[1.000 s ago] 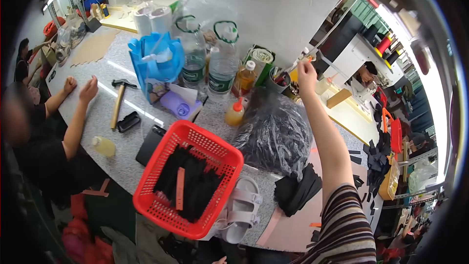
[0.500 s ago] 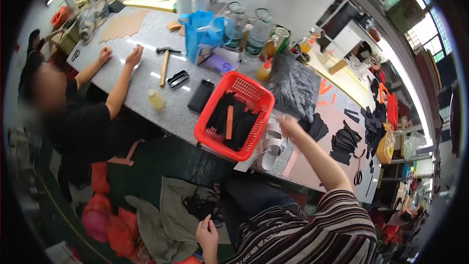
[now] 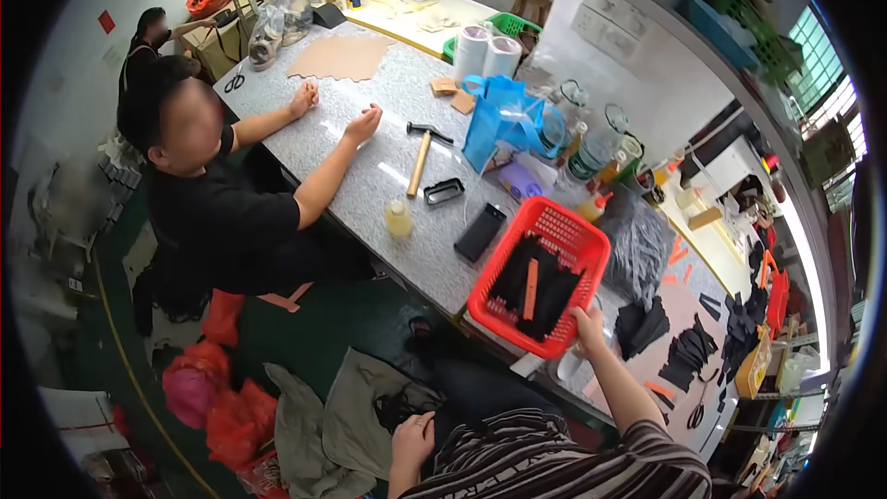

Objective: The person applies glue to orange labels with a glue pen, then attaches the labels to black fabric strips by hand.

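- Nearest, this side of the red basket (image 3: 568, 229), the left hand (image 3: 413, 441) is near a dark stringy bundle (image 3: 397, 407). Its fingers curl, but I cannot tell whether this grip contains something.
- The right hand (image 3: 588, 331) is at the basket's near right corner. Its grip appears closed on the rim, probably because this raised edge is easy to hold.
- The basket is at the near edge of the bench (image 3: 360, 176), within reach. It contains black strips (image 3: 559, 277), perhaps to keep loose pieces together; an orange strip (image 3: 530, 288) lies on them.
- Just left of the basket is a black case (image 3: 479, 233).
- To its right, other dark strips (image 3: 688, 356) lie in a pile.
- Just beyond it is a dark plastic bag (image 3: 628, 240).
- Farther left lies a hammer (image 3: 420, 162), apart from the basket, maybe so that the co-worker (image 3: 222, 194) can reach it.
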Demonstrator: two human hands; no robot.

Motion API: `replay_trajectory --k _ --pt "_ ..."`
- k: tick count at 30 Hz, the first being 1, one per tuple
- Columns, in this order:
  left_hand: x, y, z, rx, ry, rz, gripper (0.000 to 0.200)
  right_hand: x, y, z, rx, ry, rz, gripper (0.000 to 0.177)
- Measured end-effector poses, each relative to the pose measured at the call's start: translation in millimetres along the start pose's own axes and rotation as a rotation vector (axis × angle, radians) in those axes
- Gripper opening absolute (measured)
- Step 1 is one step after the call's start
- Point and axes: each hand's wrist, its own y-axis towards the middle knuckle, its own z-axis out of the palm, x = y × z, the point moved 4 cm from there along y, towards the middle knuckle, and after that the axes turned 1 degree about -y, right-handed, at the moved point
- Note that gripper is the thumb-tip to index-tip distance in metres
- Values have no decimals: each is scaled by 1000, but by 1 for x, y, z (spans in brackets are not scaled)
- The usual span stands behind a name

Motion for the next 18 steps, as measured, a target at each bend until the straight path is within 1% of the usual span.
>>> replay_trajectory --k 2,4,5,6,8,10,12,14,16,18 --pt "14 36 -19 7 11 80 19 51 -24 8 -68 -79 26 19" --pt "23 87 -39 -4 52 130 19 89 -26 23 -25 -96 -8 19" --pt "22 112 -52 2 78 148 19 117 -29 36 42 -197 -33 18" --pt "21 129 -65 26 104 157 19 141 -30 51 78 -267 -11 13" --pt "13 175 -87 -48 31 196 18 173 -17 85 173 -322 -36 11" --pt "-9 224 -118 -122 -215 93 17 207 4 137 268 -349 -94 12" --pt "-14 275 -142 -203 -292 77 18 236 33 191 441 -394 -77 18" --pt "-30 321 -181 -314 -390 71 19 254 71 248 524 -367 -123 24" --pt "-42 364 -226 -475 -362 163 21 269 111 307 617 -385 -131 26" --pt "-50 404 -266 -579 -296 295 23 283 140 370 635 -366 -183 20"
